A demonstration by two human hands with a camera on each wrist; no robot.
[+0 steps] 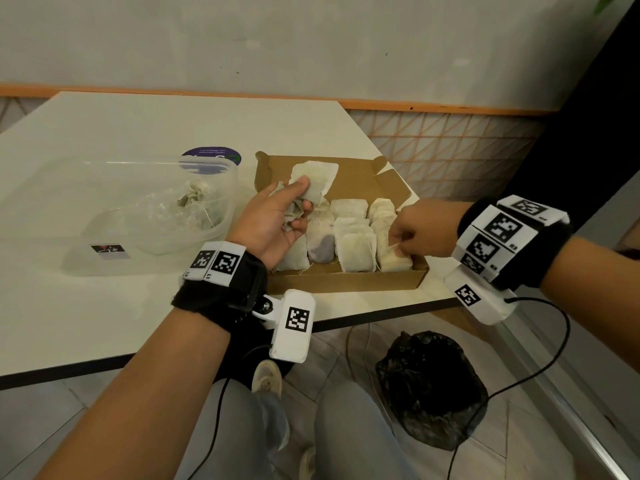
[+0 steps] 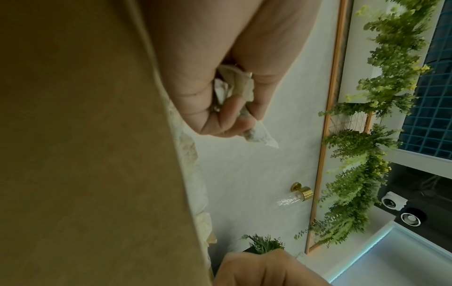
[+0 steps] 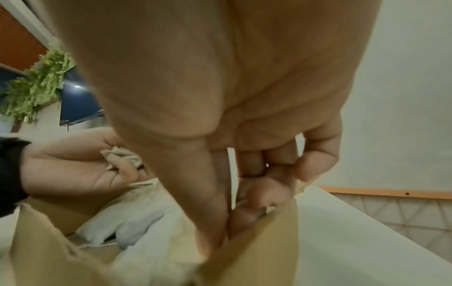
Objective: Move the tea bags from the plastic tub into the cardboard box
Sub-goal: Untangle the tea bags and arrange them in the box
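Observation:
The open cardboard box (image 1: 346,278) sits on the white table near its front right corner. Rows of tea bags (image 1: 353,247) stand packed inside it. My left hand (image 1: 303,199) hovers over the box's left half, palm up, gripping a crumpled bunch of tea bags (image 1: 317,178). The left wrist view shows them in the fist (image 2: 244,85). My right hand (image 1: 400,239) is at the box's right wall, fingers curled, thumb and forefinger pinching a tea bag in the right-hand row. The clear plastic tub (image 1: 114,188) to the left holds a few tea bags (image 1: 195,197).
A purple round sticker (image 1: 214,155) lies behind the tub and a small label (image 1: 109,249) in front of it. The table's front edge (image 1: 381,315) runs close below the box. A black bag (image 1: 433,386) and cables lie on the floor.

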